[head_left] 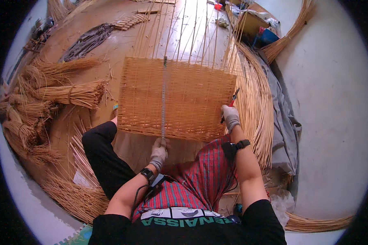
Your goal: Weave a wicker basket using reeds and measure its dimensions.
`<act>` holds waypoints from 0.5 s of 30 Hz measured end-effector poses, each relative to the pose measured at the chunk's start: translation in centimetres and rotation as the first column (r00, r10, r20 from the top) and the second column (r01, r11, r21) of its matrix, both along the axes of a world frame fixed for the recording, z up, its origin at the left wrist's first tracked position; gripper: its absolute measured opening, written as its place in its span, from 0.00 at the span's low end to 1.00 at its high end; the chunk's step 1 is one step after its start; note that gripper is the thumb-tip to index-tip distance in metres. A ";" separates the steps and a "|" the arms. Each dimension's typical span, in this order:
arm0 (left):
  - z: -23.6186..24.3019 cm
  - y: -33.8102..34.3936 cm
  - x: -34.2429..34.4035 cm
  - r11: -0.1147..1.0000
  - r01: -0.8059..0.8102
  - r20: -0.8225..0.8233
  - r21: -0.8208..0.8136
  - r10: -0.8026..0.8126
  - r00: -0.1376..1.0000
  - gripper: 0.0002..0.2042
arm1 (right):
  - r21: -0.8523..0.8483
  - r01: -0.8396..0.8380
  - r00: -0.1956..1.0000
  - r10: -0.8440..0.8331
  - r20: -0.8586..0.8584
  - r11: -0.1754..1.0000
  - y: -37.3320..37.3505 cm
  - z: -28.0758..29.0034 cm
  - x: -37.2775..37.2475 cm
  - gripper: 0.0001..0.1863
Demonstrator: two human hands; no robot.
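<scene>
- Floor (118,45): middle mostly covered; far edge cut off by the frame.
- Woven panel (196,100): tilted in front of the person, over the floor's middle; its long stakes run out of frame at top; underside hidden.
- Loose canes (257,118): along the floor's right edge, partly behind the panel.
- Cane bundles (71,93): by the floor's left edge, overlapping, hard to count.
- Measuring tape (163,98): laid across the panel, upper to lower edge; markings too small to read.
- Left hand (159,151): gloved, at the tape's lower end; can't tell if pinching or pressing.
- Right hand (231,114): gloved, closed around a red-handled tool (234,98) by the panel's right edge; tool type unclear, grip partly covered.
</scene>
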State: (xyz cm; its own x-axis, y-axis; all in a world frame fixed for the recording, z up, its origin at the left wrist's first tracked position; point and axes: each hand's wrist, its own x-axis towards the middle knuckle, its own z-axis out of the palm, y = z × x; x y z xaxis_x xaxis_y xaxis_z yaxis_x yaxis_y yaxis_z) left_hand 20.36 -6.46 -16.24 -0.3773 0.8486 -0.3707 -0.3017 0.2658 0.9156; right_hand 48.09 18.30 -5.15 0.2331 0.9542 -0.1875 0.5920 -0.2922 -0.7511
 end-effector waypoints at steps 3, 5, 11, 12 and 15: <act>0.7 0.0 -0.3 0.998 0.031 0.053 -0.059 -0.028 0.998 0.11 | 0.034 0.006 0.998 -0.004 -0.066 0.999 -0.5 0.4 0.0 0.14; 1.7 0.0 -0.3 0.990 0.058 0.044 -0.125 -0.053 0.998 0.11 | 0.041 0.016 0.996 -0.012 -0.092 0.999 -0.7 0.4 0.1 0.13; 1.7 0.3 0.0 0.990 0.085 0.051 -0.114 -0.080 0.996 0.12 | 0.089 0.041 0.999 -0.038 -0.030 0.995 0.4 -1.0 1.2 0.11; 1.1 0.3 0.0 0.996 0.058 0.057 -0.071 -0.054 0.997 0.12 | 0.090 0.027 0.999 -0.025 -0.026 0.996 0.6 -1.3 1.1 0.11; -0.2 0.0 0.0 0.999 0.007 0.036 -0.050 -0.005 0.999 0.13 | 0.104 0.021 1.000 -0.023 0.017 0.994 -0.4 0.6 -1.0 0.14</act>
